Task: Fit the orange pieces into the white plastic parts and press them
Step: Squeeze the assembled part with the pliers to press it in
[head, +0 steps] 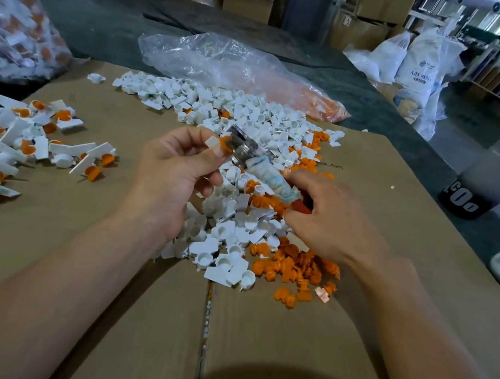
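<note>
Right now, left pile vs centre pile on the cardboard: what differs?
Left pile: orange pieces seated in the white parts; centre pile: white cups mostly empty, loose orange pieces alongside. Left pile smaller, sparser; centre pile larger, heaped. Both lie on the cardboard.

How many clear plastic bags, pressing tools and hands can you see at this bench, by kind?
Clear plastic bags: 2, the full bag at left and the flatter bag at centre.
Tools: 1, the pressing tool.
Hands: 2, left hand pinching a white part, right hand gripping the tool.
Total: 5
</note>
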